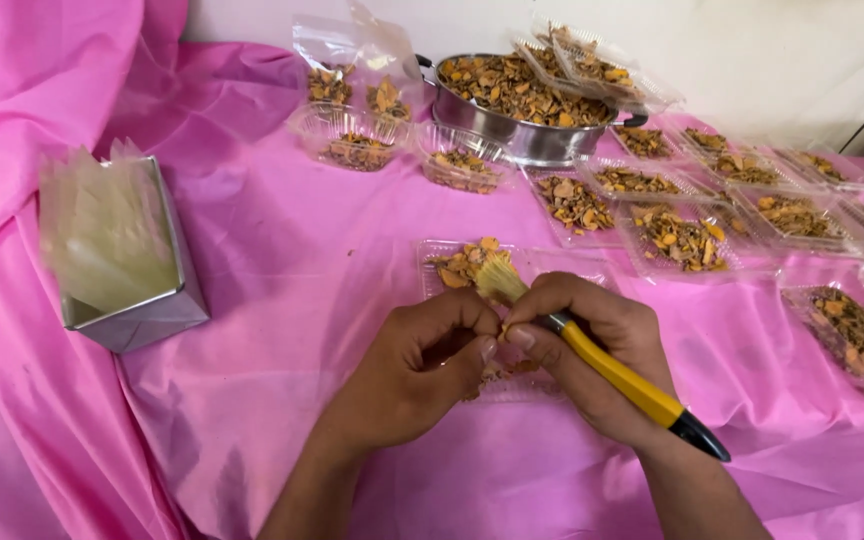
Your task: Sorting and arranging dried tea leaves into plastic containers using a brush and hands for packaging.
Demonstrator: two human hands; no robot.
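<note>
My right hand (607,345) grips a yellow-handled brush (617,378) with pale bristles (499,282) pointing up and to the left. My left hand (412,370) is curled beside it, fingertips pinching a small orange-brown piece right at the bristles; the piece is mostly hidden by my fingers. Both hands hover over a clear plastic tray (552,262) holding a heap of dried orange-brown pieces (467,262) at its far left corner.
A steel pot (512,130) of the same dried pieces stands at the back. Several filled clear trays (677,240) lie to its right and clear cups (357,135) to its left. A metal box of clear wrappers (117,250) sits at left on the pink cloth (282,250).
</note>
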